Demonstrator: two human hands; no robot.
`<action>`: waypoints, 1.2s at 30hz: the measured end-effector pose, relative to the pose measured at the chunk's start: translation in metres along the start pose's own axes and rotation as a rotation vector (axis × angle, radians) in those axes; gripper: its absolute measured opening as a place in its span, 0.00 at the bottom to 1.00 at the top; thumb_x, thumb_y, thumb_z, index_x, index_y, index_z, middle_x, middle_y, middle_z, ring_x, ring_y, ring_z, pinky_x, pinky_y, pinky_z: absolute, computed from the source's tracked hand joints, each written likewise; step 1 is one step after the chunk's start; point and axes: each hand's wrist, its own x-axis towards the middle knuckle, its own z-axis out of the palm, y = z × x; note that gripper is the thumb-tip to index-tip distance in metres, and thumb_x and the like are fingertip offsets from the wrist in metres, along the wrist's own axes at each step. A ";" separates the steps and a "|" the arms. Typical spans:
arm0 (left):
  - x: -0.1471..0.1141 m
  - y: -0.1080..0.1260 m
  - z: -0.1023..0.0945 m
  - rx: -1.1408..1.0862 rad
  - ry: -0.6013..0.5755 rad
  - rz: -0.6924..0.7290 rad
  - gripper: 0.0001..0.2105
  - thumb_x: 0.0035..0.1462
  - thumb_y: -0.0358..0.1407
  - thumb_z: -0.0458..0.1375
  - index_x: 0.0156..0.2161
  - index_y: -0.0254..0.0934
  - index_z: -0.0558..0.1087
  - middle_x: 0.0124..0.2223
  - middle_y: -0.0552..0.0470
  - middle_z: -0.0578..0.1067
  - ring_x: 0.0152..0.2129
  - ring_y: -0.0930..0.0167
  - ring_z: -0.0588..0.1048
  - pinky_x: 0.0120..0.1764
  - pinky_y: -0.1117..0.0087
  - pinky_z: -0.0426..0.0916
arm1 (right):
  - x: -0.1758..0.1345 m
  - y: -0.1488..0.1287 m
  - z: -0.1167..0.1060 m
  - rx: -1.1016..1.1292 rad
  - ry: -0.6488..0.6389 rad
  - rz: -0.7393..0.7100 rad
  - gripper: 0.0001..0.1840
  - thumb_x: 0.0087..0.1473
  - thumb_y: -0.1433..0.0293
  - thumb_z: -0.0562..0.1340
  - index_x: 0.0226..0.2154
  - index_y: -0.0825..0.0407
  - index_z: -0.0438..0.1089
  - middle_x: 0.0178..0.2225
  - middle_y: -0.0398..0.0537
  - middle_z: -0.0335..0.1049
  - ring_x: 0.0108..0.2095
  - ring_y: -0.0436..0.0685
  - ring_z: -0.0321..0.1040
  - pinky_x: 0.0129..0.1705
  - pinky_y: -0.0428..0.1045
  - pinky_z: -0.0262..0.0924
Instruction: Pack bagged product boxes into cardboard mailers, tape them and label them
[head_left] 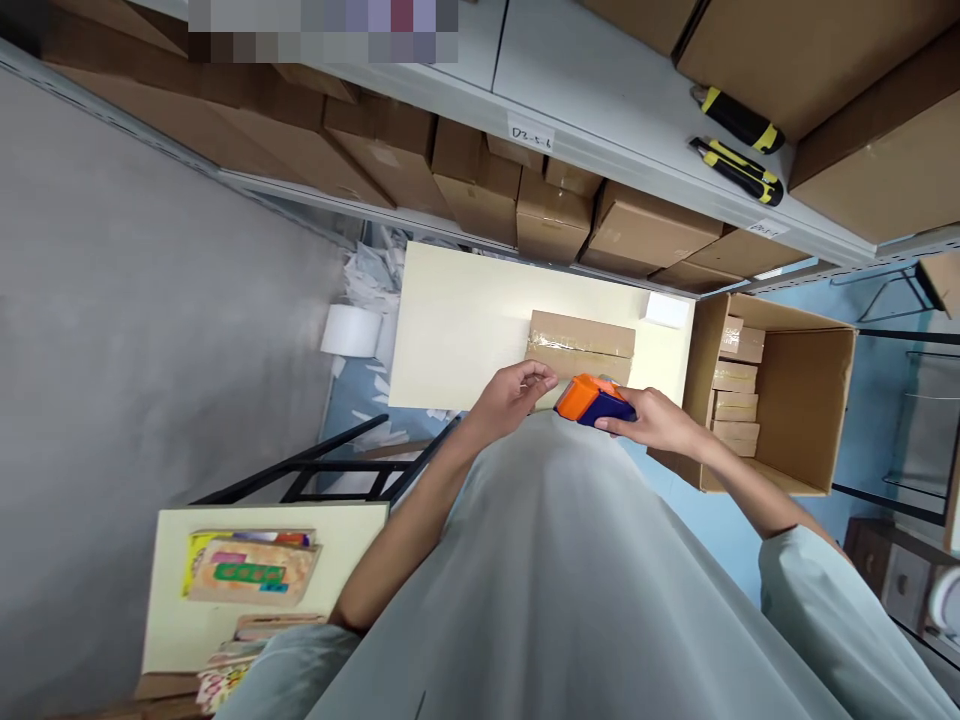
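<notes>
My right hand point(651, 418) grips an orange and dark blue tape dispenser point(589, 398) just in front of my body. To the left of the dispenser, my left hand point(517, 392) has its fingers curled together with the tips close to it; whether something thin is pinched there is too small to make out. Beyond both hands, a small cardboard box point(581, 332) lies on the cream tabletop point(457, 310), with shiny clear tape along its top. Part of the box's near side is hidden by the hands and dispenser.
An open carton point(806, 395) holding several small boxes stands right of the table. Above the table, a grey shelf point(600, 110) carries two utility knives point(739, 172) and cartons. A paper roll point(351, 331) is at left. Books point(251, 570) lie on a side table at lower left.
</notes>
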 end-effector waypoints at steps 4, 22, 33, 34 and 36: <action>0.008 0.004 -0.017 -0.057 0.015 -0.005 0.19 0.57 0.54 0.66 0.39 0.37 0.77 0.37 0.51 0.78 0.20 0.76 0.67 0.25 0.71 0.67 | -0.001 -0.005 -0.024 0.024 -0.049 -0.010 0.28 0.64 0.41 0.62 0.41 0.50 0.75 0.30 0.47 0.79 0.30 0.58 0.73 0.33 0.49 0.57; 0.069 -0.078 -0.072 -0.227 0.159 -0.168 0.25 0.44 0.55 0.73 0.37 0.35 0.81 0.32 0.50 0.76 0.30 0.70 0.72 0.30 0.70 0.69 | 0.082 0.014 -0.065 0.225 -0.318 0.132 0.38 0.47 0.32 0.70 0.31 0.51 0.74 0.27 0.49 0.80 0.28 0.57 0.77 0.31 0.49 0.69; 0.093 -0.103 -0.067 -0.220 0.184 -0.278 0.21 0.43 0.50 0.72 0.38 0.36 0.81 0.33 0.52 0.76 0.32 0.71 0.70 0.34 0.70 0.69 | 0.114 0.028 -0.062 0.121 -0.375 0.102 0.39 0.47 0.30 0.67 0.25 0.51 0.73 0.23 0.47 0.77 0.25 0.53 0.69 0.32 0.48 0.64; 0.094 -0.106 -0.066 -0.222 0.186 -0.291 0.21 0.44 0.49 0.72 0.38 0.36 0.80 0.32 0.52 0.75 0.31 0.71 0.70 0.34 0.69 0.69 | 0.115 0.026 -0.061 0.109 -0.367 0.108 0.39 0.47 0.30 0.67 0.25 0.51 0.72 0.23 0.46 0.76 0.25 0.53 0.69 0.32 0.48 0.64; 0.098 -0.110 -0.062 -0.227 0.189 -0.326 0.20 0.44 0.48 0.73 0.37 0.36 0.80 0.31 0.53 0.74 0.30 0.72 0.69 0.34 0.69 0.69 | 0.115 0.023 -0.060 0.085 -0.353 0.122 0.40 0.45 0.30 0.68 0.25 0.51 0.72 0.23 0.46 0.76 0.24 0.52 0.68 0.31 0.48 0.63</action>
